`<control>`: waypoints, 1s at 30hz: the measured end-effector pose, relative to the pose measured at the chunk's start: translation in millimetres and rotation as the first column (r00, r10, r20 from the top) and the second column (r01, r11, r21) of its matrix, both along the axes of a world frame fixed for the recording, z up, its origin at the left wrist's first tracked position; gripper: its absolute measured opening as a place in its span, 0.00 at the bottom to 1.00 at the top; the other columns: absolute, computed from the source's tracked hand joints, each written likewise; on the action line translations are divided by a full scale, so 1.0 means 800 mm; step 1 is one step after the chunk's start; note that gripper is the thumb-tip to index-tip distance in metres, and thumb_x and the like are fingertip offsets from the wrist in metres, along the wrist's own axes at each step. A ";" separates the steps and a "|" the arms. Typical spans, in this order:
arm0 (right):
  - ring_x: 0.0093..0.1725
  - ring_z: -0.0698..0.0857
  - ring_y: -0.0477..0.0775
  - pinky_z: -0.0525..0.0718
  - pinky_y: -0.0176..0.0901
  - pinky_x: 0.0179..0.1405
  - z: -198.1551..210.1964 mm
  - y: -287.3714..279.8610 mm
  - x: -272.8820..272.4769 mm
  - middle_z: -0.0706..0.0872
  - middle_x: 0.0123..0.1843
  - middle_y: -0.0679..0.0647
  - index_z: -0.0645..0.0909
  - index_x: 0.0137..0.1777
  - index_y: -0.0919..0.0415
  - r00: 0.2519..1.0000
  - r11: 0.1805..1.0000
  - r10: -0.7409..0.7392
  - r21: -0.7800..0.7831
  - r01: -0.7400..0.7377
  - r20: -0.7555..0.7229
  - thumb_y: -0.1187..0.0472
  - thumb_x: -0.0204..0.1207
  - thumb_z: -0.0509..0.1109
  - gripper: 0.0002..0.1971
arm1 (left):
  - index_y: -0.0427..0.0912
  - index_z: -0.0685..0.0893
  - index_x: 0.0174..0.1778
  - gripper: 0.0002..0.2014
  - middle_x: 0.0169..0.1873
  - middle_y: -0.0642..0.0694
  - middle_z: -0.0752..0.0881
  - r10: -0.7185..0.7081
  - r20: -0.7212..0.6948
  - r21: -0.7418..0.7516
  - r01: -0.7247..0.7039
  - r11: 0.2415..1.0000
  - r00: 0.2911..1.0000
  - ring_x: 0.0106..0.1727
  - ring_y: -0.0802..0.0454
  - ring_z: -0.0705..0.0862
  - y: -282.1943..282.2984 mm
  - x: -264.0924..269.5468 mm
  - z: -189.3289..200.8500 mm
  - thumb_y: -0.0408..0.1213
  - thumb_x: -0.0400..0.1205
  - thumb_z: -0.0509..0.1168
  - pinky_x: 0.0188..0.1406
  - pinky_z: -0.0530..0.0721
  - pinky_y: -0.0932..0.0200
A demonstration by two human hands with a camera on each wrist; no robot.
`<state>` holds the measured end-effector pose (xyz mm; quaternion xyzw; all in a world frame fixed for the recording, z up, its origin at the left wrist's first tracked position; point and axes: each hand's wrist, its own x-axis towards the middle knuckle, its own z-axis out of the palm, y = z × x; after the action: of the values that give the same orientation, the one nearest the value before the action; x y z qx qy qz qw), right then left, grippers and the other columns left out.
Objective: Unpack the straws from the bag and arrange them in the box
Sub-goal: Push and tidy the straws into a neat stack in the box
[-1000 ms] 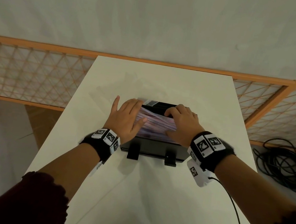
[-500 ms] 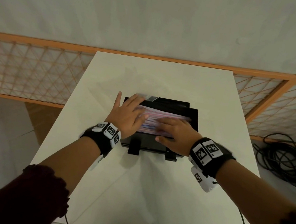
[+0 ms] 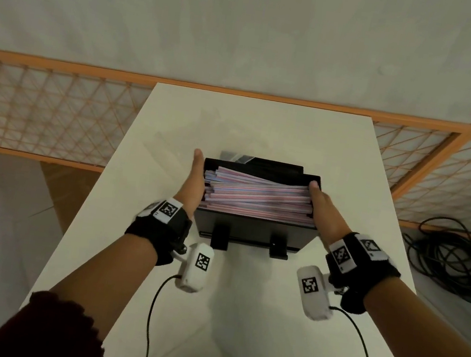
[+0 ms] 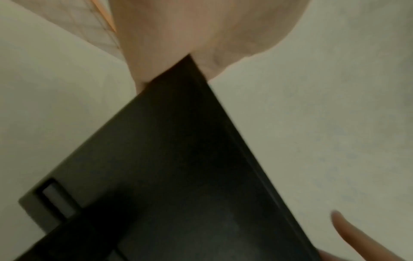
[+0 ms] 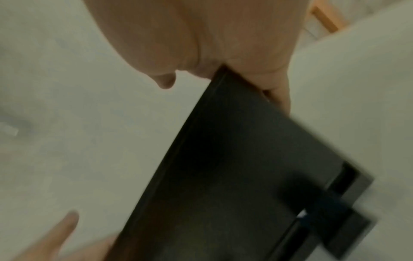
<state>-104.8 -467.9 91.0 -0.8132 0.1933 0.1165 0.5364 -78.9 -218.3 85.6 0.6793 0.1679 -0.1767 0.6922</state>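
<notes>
A black box (image 3: pixel 251 226) stands mid-table, filled with pink, white and blue striped straws (image 3: pixel 259 195) lying crosswise. My left hand (image 3: pixel 195 181) holds the box's left wall, fingers straight along the outside and thumb at the rim. On the right wall is my right hand (image 3: pixel 322 209), its thumb over the rim by the straw ends. The wrist views show the box (image 4: pixel 178 167) (image 5: pixel 234 167) wedged between thumb and fingers of each hand. A clear plastic bag (image 3: pixel 236 157) lies flat behind the box, mostly hidden.
The white table (image 3: pixel 238 316) has bare surface in front of the box and on both sides. An orange lattice fence (image 3: pixel 54 114) runs behind the table. Black cables (image 3: pixel 457 260) lie coiled on the floor at the right.
Both hands have left the top of the straws and moved out to the box's left and right walls. The straws now lie uncovered and flatter in the box.
</notes>
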 end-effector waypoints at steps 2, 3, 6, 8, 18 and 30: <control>0.73 0.74 0.61 0.67 0.58 0.77 0.010 0.013 0.003 0.74 0.75 0.61 0.68 0.76 0.60 0.996 0.994 -0.084 0.079 0.080 0.038 0.29 0.76 0.49 0.40 | 0.40 0.84 0.57 0.48 0.45 0.36 0.84 -0.032 0.010 -0.102 0.033 0.994 0.999 0.43 0.40 0.83 0.014 0.002 0.011 0.76 0.74 0.35 0.37 0.80 0.58; 0.74 0.73 0.60 0.66 0.58 0.78 0.013 0.022 0.006 0.74 0.75 0.60 0.68 0.76 0.59 0.994 0.991 -0.075 0.113 0.067 0.073 0.31 0.77 0.49 0.38 | 0.41 0.83 0.51 0.46 0.37 0.39 0.82 -0.021 0.012 -0.155 0.023 0.988 1.000 0.34 0.45 0.81 0.024 0.003 0.020 0.76 0.74 0.33 0.28 0.76 0.62; 0.71 0.76 0.58 0.69 0.56 0.75 0.024 0.038 0.008 0.77 0.71 0.55 0.68 0.75 0.55 0.992 0.987 0.017 0.155 -0.036 0.123 0.25 0.72 0.51 0.41 | 0.44 0.83 0.54 0.44 0.42 0.47 0.90 0.021 0.050 -0.234 -0.009 0.972 0.999 0.42 0.51 0.89 0.043 -0.002 0.030 0.70 0.78 0.29 0.40 0.85 0.62; 0.70 0.78 0.60 0.70 0.58 0.75 0.029 0.026 0.017 0.79 0.71 0.59 0.72 0.73 0.56 0.984 0.983 -0.045 0.181 0.012 0.175 0.29 0.77 0.50 0.37 | 0.45 0.81 0.62 0.43 0.54 0.46 0.89 -0.047 0.121 -0.230 0.075 0.970 0.991 0.56 0.51 0.88 0.036 -0.003 0.036 0.69 0.79 0.29 0.57 0.84 0.56; 0.68 0.76 0.59 0.73 0.46 0.67 0.009 -0.005 0.010 0.76 0.71 0.58 0.66 0.74 0.63 0.980 0.961 0.189 -0.194 -0.197 -0.060 0.46 0.81 0.60 0.28 | 0.44 0.82 0.66 0.40 0.56 0.42 0.87 -0.032 0.039 0.017 0.032 0.999 0.999 0.55 0.46 0.87 0.005 0.009 0.018 0.69 0.81 0.37 0.65 0.81 0.49; 0.70 0.75 0.60 0.73 0.53 0.68 0.047 0.059 0.030 0.76 0.69 0.55 0.72 0.73 0.46 0.723 0.311 0.646 -0.781 -0.542 -0.245 0.51 0.79 0.64 0.22 | 0.44 0.59 0.81 0.27 0.83 0.48 0.56 -0.332 0.421 0.630 -0.010 0.776 0.844 0.84 0.53 0.48 -0.007 0.005 0.007 0.48 0.87 0.52 0.83 0.48 0.51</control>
<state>-80.9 -420.7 128.6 -0.9799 -0.1202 0.1568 0.0291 -75.2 -224.2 91.5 0.8993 -0.0348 0.0124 0.4357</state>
